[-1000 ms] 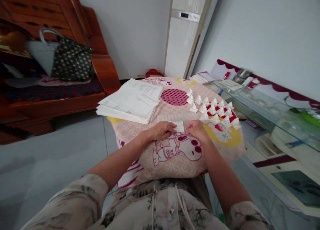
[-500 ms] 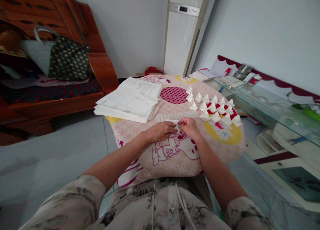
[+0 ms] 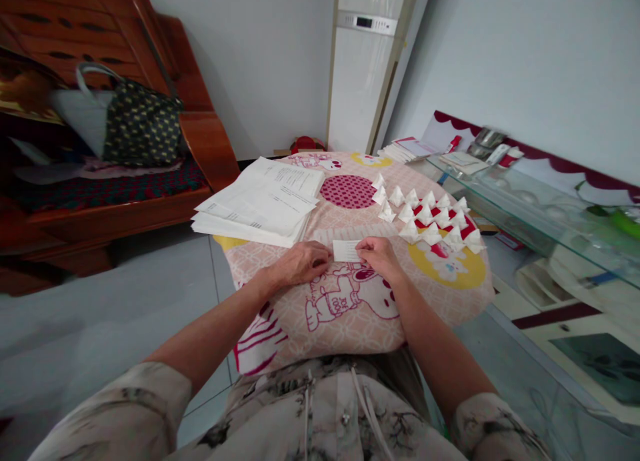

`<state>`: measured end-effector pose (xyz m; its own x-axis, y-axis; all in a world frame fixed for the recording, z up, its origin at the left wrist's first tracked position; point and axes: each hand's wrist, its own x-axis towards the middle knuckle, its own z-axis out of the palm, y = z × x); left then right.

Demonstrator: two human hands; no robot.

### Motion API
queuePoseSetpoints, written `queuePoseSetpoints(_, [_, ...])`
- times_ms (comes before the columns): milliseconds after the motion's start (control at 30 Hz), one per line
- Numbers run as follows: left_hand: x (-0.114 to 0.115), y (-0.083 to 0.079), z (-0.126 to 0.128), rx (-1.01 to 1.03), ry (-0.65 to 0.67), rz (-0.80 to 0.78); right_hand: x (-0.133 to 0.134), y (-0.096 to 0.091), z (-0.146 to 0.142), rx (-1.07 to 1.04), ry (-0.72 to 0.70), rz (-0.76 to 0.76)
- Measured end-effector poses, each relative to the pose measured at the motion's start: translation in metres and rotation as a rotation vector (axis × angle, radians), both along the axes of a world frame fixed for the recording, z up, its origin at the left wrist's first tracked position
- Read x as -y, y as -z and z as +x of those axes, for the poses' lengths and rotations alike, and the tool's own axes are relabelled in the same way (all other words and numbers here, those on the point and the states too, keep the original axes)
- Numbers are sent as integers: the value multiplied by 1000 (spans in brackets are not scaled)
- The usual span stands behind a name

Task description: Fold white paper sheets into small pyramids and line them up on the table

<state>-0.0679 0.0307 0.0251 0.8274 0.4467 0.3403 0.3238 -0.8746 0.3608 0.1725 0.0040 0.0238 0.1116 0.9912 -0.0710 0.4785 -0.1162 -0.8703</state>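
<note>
A small folded piece of white printed paper [image 3: 344,251] lies flat on the patterned tablecloth [image 3: 295,327] in front of me. My right hand [image 3: 381,255] pinches its right end between thumb and fingers. At the paper's left edge, my left hand [image 3: 305,263] is closed with its fingers curled, and the fingertips meet that edge. Several folded paper pyramids [image 3: 425,214] stand in rows to the right, beyond my right hand. A thick stack of printed sheets [image 3: 260,197] lies to the left, beyond my left hand.
A glass shelf [image 3: 525,207] with a metal cup [image 3: 486,141] stands close by the table's right side. More papers [image 3: 405,149] lie at the far right. A wooden bench [image 3: 205,144] with a dark patterned bag [image 3: 143,124] is at the left.
My left hand has slid left along the paper and its fingers have curled, uncovering the paper's printed face. My right hand has stayed at the right end.
</note>
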Motion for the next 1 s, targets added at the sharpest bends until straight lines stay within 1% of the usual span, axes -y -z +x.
queuePoseSetpoints(67, [0, -3, 6, 16, -47, 18, -2, 5, 2, -51, 2, 3])
queuePoseSetpoints(133, [-2, -5, 17, 13, -54, 54, -4, 9, 4, -124, 8, 2])
queuePoseSetpoints(267, [-9, -3, 41, -156, 43, 95, -5, 12, 7, -275, 15, 9])
queuePoseSetpoints(333, [-14, -2, 47, -176, 44, 99, -5, 12, 9, -342, 66, 47])
queuePoseSetpoints(367, [-17, -3, 49, -152, 25, 85, -5, 12, 11, -361, 112, 88])
queuePoseSetpoints(433, [-24, -7, 51, -39, -50, 4, -5, 10, 13, -349, 220, 206])
queuePoseSetpoints(500, [-31, -15, 54, 132, -147, -142, -5, 8, 16, -285, 308, 334])
queuePoseSetpoints(533, [-34, -19, 57, 217, -189, -226, -5, 7, 17, -256, 335, 387])
queuePoseSetpoints(600, [-40, -26, 62, 338, -237, -384, -4, 6, 18, -222, 340, 450])
queuePoseSetpoints(700, [-44, -26, 72, 401, -263, -548, -2, 5, 18, -195, 266, 419])
queuePoseSetpoints(833, [-40, -11, 78, 464, -322, -712, -1, 9, 18, -149, 172, 360])
queuePoseSetpoints(900, [-38, -5, 78, 471, -299, -733, -3, 12, 17, -134, 154, 338])
queuePoseSetpoints(1000, [-38, 0, 77, 443, -252, -696, -5, 16, 15, -136, 123, 327])
